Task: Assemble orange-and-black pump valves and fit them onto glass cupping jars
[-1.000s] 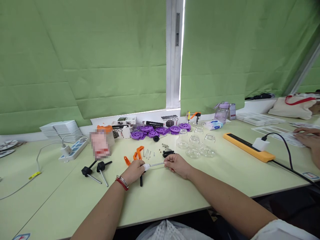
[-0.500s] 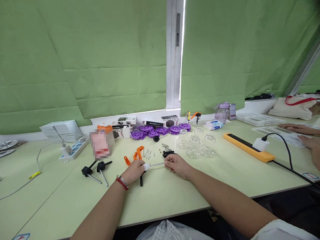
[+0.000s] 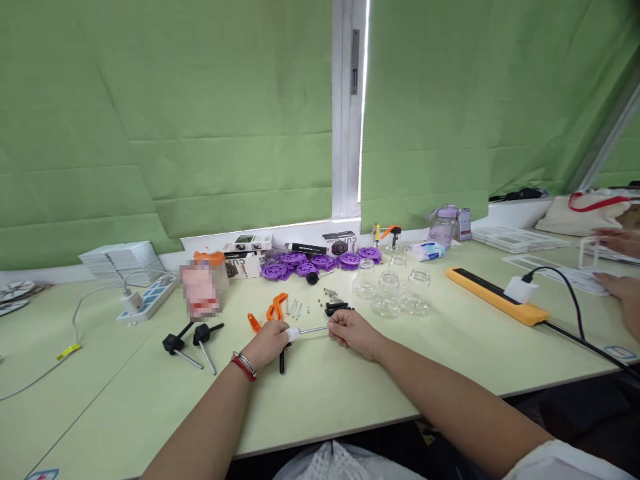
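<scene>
My left hand (image 3: 270, 343) is closed round a white part (image 3: 293, 333) with a thin metal rod (image 3: 314, 329) pointing right. A black stem (image 3: 282, 361) sticks out below these fingers. With fingertips pinched, my right hand (image 3: 353, 332) is at the rod's far end; anything small between them is hidden. Just beyond my hands lie orange levers (image 3: 277, 307), metal pins (image 3: 295, 307), coil springs (image 3: 332, 295) and black pieces (image 3: 336, 308). Left of my left hand rest two black heads with metal rods (image 3: 202, 333).
Clear jars (image 3: 389, 280) stand right of the springs. Purple discs (image 3: 306, 268) lie before boxes (image 3: 245, 263). At right is an orange power strip (image 3: 495, 297) with a cable. Another person's hands (image 3: 620, 287) are at the far right, near a white frame (image 3: 587, 253).
My hands and the rod hold nearly the same pose. At the far right, the other person's upper hand has lifted a white frame off the table.
</scene>
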Tool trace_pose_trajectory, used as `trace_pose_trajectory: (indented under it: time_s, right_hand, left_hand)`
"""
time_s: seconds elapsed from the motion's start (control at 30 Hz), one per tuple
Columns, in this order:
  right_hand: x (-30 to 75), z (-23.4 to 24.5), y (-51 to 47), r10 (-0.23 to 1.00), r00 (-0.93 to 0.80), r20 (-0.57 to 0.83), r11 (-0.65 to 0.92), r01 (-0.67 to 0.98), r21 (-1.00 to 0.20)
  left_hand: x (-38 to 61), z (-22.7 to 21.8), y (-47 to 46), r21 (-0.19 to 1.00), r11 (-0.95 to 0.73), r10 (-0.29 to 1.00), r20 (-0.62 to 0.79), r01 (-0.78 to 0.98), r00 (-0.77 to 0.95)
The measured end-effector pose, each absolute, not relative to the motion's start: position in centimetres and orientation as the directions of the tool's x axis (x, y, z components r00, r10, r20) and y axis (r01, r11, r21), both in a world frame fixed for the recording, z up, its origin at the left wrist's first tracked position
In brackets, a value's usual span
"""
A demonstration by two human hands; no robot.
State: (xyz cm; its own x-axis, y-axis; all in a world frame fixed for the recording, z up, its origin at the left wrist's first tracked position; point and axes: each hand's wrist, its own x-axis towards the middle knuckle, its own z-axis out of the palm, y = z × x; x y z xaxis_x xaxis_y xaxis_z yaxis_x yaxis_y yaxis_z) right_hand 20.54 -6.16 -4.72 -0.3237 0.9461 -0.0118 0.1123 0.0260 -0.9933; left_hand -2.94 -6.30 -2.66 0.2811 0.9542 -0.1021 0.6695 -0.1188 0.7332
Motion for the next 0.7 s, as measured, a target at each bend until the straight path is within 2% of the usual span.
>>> trace_pose_trajectory:
  time_s: [0.47,0.7]
  right_hand:
    - [20.32,-4.68,-6.32,0.934,-0.357,0.009,0.062,0.137,-0.989]
    - [20.30,-4.84,-6.29,0.915,-0.397,0.074,0.154,0.174,-0.973]
  left_hand:
    - [-2.82,-2.35,-6.56,0.735,-0.148,0.949,-0.083,0.661,0.304]
    - [-2.78,-2.24,-6.62,0.732,-0.154,0.944,-0.088,0.663,0.317]
